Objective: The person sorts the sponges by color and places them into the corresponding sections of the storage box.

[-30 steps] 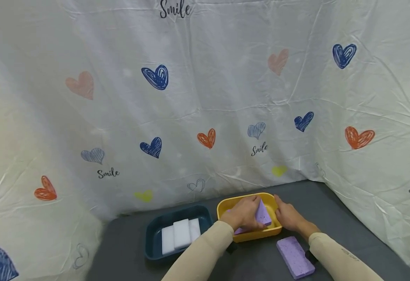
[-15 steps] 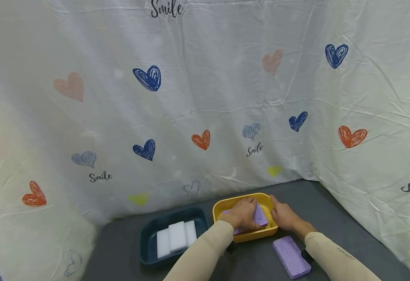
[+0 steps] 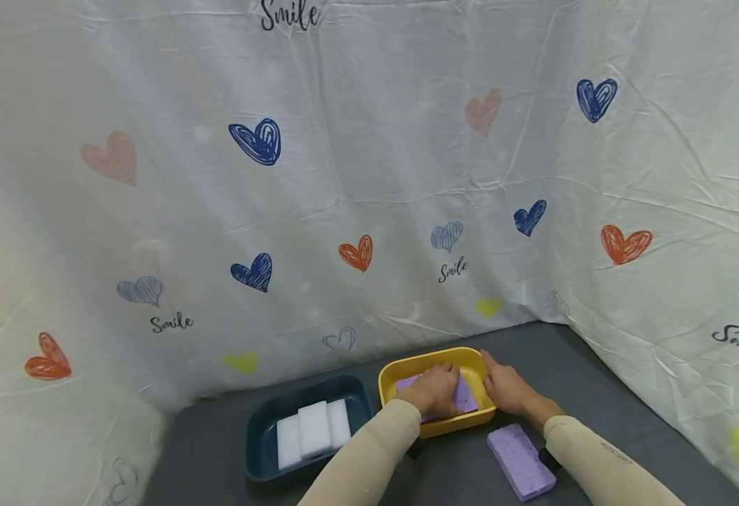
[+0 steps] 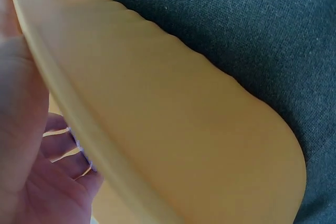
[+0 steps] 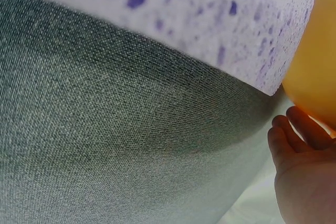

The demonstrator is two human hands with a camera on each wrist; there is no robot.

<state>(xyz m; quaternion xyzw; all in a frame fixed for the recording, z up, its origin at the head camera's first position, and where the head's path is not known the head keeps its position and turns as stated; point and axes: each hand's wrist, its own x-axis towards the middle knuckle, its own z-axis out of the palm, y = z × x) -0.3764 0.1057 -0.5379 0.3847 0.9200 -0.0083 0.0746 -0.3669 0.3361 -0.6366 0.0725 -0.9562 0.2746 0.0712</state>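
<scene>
My left hand (image 3: 435,392) reaches into the yellow tray (image 3: 401,369) and holds a purple sponge (image 3: 466,399) there, thumb on its near side and fingers over the far side. More purple sponge (image 3: 405,384) shows left of the hand; much is hidden beneath it. In the left wrist view the curled fingers (image 4: 60,142) meet a purple edge behind the tray's wall (image 4: 173,114). My right hand (image 3: 508,385) grips the tray's right end, thumb at the rim and fingers outside. Another pitted purple sponge (image 3: 521,460) lies on the table below the right wrist.
A dark blue tray (image 3: 258,429) stands left of the yellow one, with white sponges (image 3: 314,429) side by side and overlapping in it. The dark grey table (image 3: 204,450) meets a white curtain (image 3: 306,281) printed with hearts at the back and right.
The purple sponge under my left hand has gone from tilted to lying lower and flatter in the yellow tray. My right hand keeps its grip. The head view has shifted slightly rightward.
</scene>
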